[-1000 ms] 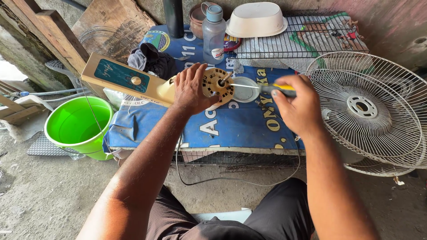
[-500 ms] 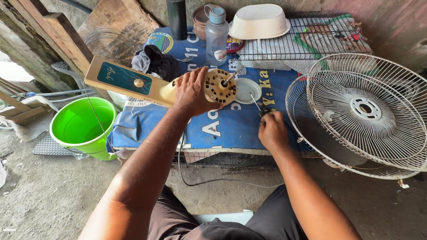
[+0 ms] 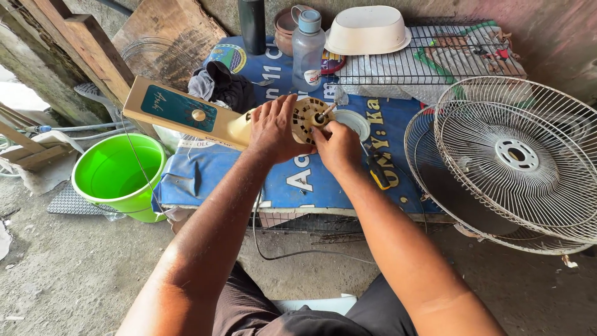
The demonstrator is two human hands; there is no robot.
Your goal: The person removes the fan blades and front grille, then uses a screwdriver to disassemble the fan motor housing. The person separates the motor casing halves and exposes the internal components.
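Observation:
My left hand [image 3: 275, 129] grips the cream fan body [image 3: 180, 113] just behind its round motor [image 3: 306, 118], holding it above the blue printed sheet [image 3: 323, 180] on the low table. My right hand [image 3: 336, 144] is at the motor's front, fingers pinched by the shaft that sticks out of it. A yellow-handled screwdriver [image 3: 377, 172] lies on the sheet just right of my right wrist. A small white dish [image 3: 354, 122] sits behind the motor.
Two wire fan guards [image 3: 516, 155] lean at the right. A green bucket [image 3: 118, 174] stands at the left. At the back are a plastic bottle [image 3: 308, 51], a dark flask [image 3: 252, 25], a white basin [image 3: 368, 30] on a wire rack [image 3: 435, 62], and wooden boards [image 3: 93, 56].
My right hand lowered the yellow-handled screwdriver to the sheet, let it go, and came back up to the motor shaft. My left hand kept its hold on the fan body.

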